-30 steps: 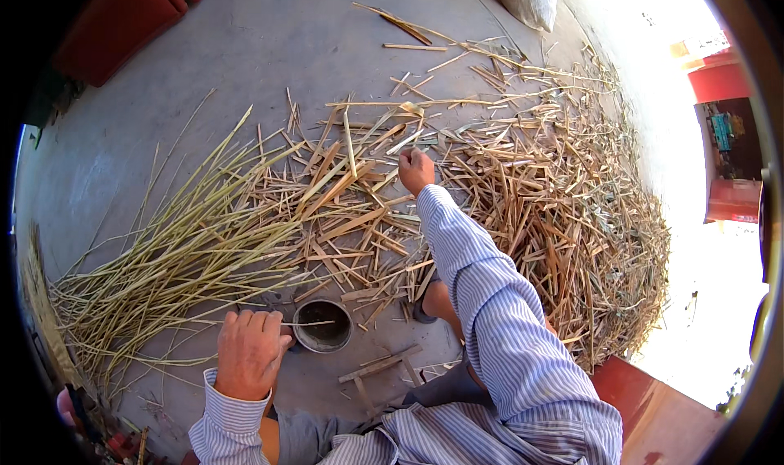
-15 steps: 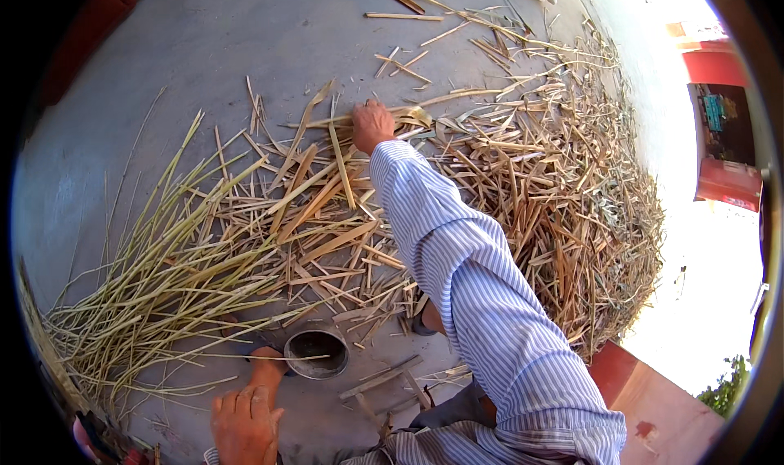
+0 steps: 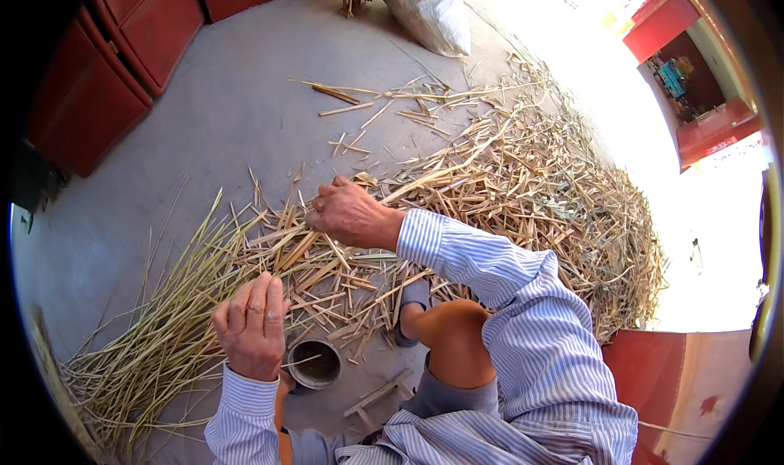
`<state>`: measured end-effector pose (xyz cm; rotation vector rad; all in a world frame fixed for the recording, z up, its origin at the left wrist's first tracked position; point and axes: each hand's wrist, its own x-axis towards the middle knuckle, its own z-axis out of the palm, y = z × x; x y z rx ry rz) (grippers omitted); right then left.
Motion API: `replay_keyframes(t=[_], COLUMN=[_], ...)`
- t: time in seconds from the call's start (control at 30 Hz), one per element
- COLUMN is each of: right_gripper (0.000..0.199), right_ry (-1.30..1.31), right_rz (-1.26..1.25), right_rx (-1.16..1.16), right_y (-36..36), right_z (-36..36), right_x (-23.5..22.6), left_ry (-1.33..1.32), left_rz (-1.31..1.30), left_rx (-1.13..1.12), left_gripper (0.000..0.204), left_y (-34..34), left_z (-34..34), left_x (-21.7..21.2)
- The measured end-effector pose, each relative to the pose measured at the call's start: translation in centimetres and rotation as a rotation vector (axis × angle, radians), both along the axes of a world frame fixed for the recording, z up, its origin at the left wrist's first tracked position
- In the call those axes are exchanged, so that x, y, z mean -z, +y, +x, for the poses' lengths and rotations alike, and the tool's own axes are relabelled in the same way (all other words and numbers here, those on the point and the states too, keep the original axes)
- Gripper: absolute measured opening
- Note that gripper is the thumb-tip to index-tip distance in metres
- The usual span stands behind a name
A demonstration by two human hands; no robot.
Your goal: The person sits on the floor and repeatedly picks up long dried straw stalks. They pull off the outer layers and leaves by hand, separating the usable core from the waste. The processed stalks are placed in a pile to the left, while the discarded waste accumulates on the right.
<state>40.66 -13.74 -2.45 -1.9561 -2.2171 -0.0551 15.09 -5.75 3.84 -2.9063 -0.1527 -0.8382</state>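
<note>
My right hand (image 3: 353, 213) is closed, back of the hand up, over the dry strips in the middle. It grips a pale dry stalk (image 3: 441, 173) that runs from it up and right across the pile. My left hand (image 3: 255, 324) is raised at the lower left, fingers pressed together and bent; what they hold, if anything, is hidden. Near it, thin green-yellow stems (image 3: 163, 318) lie in a loose bundle on the left. A round metal pot (image 3: 317, 365) stands just right of my left wrist, with a thin stem across its rim.
A big heap of dry stalk and leaf pieces (image 3: 563, 212) spreads along the right. Beside my shoe (image 3: 413, 298) are more loose strips. A small wooden frame (image 3: 380, 393) lies near my leg. Farther off stand a white sack (image 3: 425, 12) and red cabinets (image 3: 151, 28).
My right hand has drawn nearer and left with the stalk. My left hand has risen forward from the lower edge. The view has tilted up, showing more sack and cabinets.
</note>
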Motion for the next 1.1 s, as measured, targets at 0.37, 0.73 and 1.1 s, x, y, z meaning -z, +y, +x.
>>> replay_keyframes(t=[0.37, 0.73, 1.1], right_gripper=[0.018, 0.030, 0.018], right_ry=[0.206, 2.346, 2.202], right_rz=[0.270, 0.498, 0.313], right_rx=[0.168, 0.536, 0.528], right_y=[-6.7, -10.0, -2.3], right_z=[-8.2, -1.1, -6.6], right_x=[-8.2, -6.8, -4.9], left_ry=[0.032, -0.116, -0.170], left_rz=[-0.123, -0.356, -0.240], left_rx=[0.067, -0.124, -0.176], left_gripper=[0.017, 0.025, 0.022], left_y=[-0.7, 4.8, 3.3], left_z=[1.0, -5.0, -2.6], left_x=[-0.6, -5.6, -3.4])
